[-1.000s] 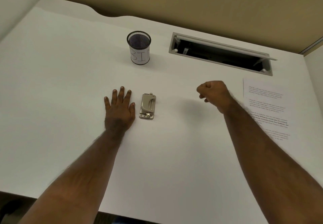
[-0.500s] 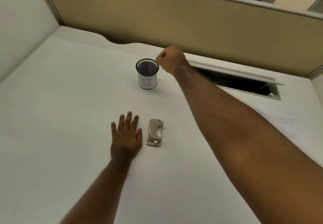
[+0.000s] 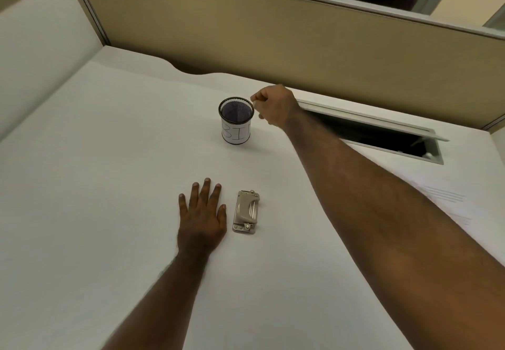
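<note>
A black mesh cup (image 3: 236, 129) with a white paper label stands upright at the back middle of the white desk (image 3: 95, 172). My right hand (image 3: 273, 106) hovers at the cup's right rim, fingers curled with the tips together; I see nothing in them. A small beige and metal hole punch (image 3: 246, 211) lies on the desk nearer to me. Just left of the punch, my left hand (image 3: 202, 213) rests flat on the desk with fingers spread, not touching it.
An open cable hatch (image 3: 382, 139) with a raised lid is set into the desk at the back right. A printed sheet (image 3: 448, 199) lies at the right, partly under my right forearm. A tan partition wall (image 3: 273, 35) runs behind the desk.
My right hand moved from the right side of the desk up and left to the cup's rim, staying curled. The view tilted up. My left hand and the punch stayed put.
</note>
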Demonstrator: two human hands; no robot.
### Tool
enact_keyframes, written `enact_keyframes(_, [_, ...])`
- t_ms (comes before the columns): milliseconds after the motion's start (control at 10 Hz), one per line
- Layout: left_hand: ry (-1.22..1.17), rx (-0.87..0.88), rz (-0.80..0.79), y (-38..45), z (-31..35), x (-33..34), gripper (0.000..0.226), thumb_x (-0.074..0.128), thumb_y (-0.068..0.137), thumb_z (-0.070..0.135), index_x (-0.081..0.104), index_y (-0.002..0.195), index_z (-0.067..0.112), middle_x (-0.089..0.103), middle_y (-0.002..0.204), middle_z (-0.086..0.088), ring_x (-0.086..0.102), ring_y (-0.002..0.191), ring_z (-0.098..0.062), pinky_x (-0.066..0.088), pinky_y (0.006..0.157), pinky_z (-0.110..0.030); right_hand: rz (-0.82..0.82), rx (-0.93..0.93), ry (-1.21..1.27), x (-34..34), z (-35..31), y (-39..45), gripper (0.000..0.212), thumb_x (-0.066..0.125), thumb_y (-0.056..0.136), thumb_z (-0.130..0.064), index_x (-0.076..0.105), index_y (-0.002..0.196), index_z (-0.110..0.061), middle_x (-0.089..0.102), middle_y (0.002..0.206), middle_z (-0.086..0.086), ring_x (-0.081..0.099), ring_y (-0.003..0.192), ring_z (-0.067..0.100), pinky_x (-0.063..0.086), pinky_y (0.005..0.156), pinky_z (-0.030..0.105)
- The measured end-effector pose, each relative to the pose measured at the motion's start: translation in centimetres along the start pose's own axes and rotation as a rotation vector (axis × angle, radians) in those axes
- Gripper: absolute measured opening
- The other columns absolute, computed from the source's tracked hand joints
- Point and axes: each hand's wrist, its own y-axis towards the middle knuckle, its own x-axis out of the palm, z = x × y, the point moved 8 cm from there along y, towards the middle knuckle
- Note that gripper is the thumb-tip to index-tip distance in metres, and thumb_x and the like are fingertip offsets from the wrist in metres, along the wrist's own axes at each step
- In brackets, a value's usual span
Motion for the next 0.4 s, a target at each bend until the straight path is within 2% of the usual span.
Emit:
enact_keyframes(100, [0.010, -0.015, -0.023, 0.1, 0.0, -0.1, 0.054, 0.034, 0.093, 0.039, 0.039, 0.145, 0.023, 0.032, 0.157, -0.004, 0.025, 0.146, -0.027, 0.016, 0.117, -0.056, 0.004, -0.049, -0.066, -0.3, 1.8, -3.6, 0.022, 0.055, 0.085, -0.024, 0.074, 0.094, -0.021, 0.075, 0.098, -0.001, 0.069, 0.096, 0.022, 0.056, 0.086, 0.039])
enact_keyframes(200, [0.012, -0.006, -0.045, 0.1, 0.0, -0.2, 0.056, 0.030, 0.093, 0.041, 0.039, 0.145, 0.022, 0.032, 0.156, -0.005, 0.027, 0.145, -0.029, 0.016, 0.115, -0.057, -0.017, -0.054, -0.088, 0.5, 4.9, -9.2, 0.025, 0.055, 0.088, -0.026, 0.071, 0.108, -0.022, 0.070, 0.114, -0.003, 0.063, 0.106, 0.016, 0.049, 0.095, 0.033])
enact_keyframes(300, [0.026, 0.002, -0.078, 0.1, 0.0, -0.3, 0.057, 0.028, 0.093, 0.041, 0.044, 0.142, 0.018, 0.037, 0.153, -0.009, 0.033, 0.142, -0.033, 0.022, 0.111, -0.061, -0.029, -0.059, -0.109, 1.9, 8.9, -15.4, 0.032, 0.053, 0.091, -0.032, 0.063, 0.120, -0.024, 0.063, 0.123, -0.005, 0.060, 0.110, 0.015, 0.046, 0.097, 0.033])
enact_keyframes(400, [0.022, 0.006, -0.107, 0.6, 0.3, -0.8, 0.058, 0.028, 0.091, 0.039, 0.054, 0.134, 0.011, 0.046, 0.147, -0.016, 0.043, 0.133, -0.040, 0.034, 0.100, -0.065, -0.060, -0.024, -0.215, 2.3, 12.9, -21.5, 0.045, 0.048, 0.094, -0.037, 0.049, 0.137, -0.022, 0.050, 0.141, -0.005, 0.049, 0.128, 0.018, 0.038, 0.106, 0.034])
